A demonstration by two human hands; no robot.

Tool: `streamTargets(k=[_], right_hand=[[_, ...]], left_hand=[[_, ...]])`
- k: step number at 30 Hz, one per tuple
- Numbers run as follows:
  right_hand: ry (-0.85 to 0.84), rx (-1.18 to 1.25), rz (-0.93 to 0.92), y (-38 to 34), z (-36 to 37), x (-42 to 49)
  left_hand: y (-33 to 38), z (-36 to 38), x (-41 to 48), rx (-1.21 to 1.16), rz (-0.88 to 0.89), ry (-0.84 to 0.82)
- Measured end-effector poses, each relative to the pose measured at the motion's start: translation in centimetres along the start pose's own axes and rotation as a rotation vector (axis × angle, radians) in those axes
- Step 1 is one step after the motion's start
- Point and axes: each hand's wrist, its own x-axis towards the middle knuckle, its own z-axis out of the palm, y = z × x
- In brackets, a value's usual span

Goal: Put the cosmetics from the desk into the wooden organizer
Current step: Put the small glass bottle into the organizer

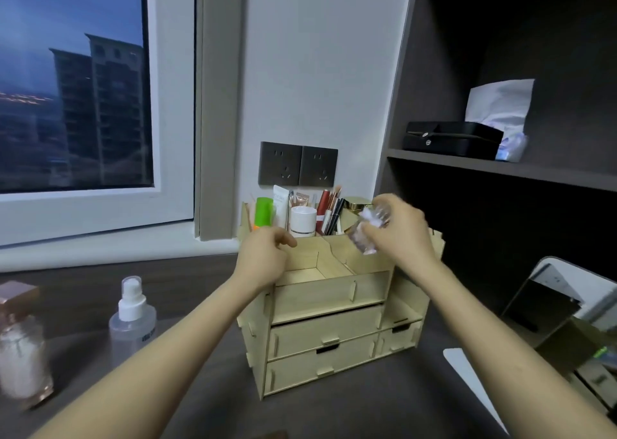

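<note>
Your right hand (397, 235) grips a clear bottle (369, 230) at frame centre, over the wooden organizer (334, 291). Your left hand (263, 255) rests loosely curled on its rim, empty. Back compartments filled. Spray bottle (132, 312) and rose-capped bottle (20, 345) left on desk, lower left.

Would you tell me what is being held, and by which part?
The right hand grips a blurred clear bottle around its middle; the left hand's hold is unclear.

A single wide-angle camera, worn on the person's head, faces forward and a little downward. The pale wooden drawer organizer (329, 296) is close, at frame centre; the white-framed glass window (73, 81) fills the upper left.
</note>
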Motion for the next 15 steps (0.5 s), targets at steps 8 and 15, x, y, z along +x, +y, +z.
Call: streamTargets(k=[8,15], right_hand=[[-0.329,-0.286,0.103,-0.7,5.3,1.0],[-0.427,-0.170,0.199,-0.5,5.8,1.2]], left_hand=[[0.0,-0.2,0.0,0.068,0.011,-0.015],[-0.1,-0.1,0.0,0.099,0.019,-0.020]])
